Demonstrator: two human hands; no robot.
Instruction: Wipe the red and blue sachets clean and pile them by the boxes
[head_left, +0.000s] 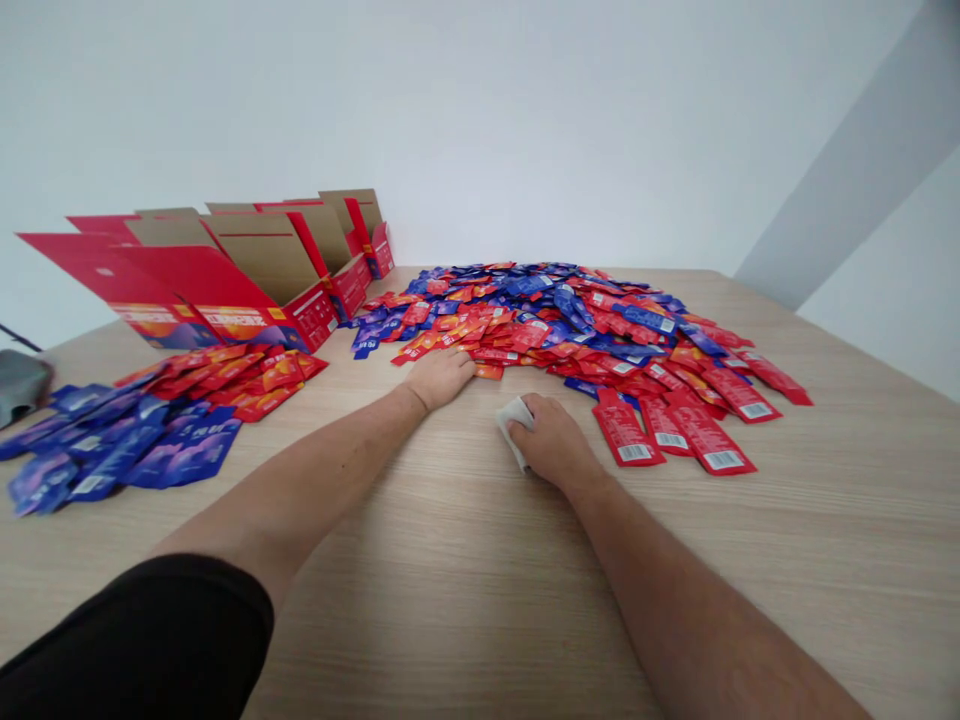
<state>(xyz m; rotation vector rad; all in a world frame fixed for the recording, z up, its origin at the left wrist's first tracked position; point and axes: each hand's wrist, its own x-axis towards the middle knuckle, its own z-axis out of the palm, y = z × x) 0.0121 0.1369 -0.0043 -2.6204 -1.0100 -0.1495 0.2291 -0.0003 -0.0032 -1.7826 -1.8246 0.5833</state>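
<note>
At the large packet pile's [525,320] near edge, the left hand [441,378] rests, fingers together; beside it, the right hand [551,440] pinches a pale cloth [514,425].

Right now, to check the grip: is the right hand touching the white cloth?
Touching: head view shows the right hand gripping the white cloth, thumb on it.

1. Over on the left, red cardboard boxes [161,280] stand in a row, brown insides showing, flaps up!
2. At the left edge, a grey object [21,385], partly cut off.
3. Wood-grain table [840,520] underneath, and behind it a pale wall [525,120], darker band slanting at right.
</note>
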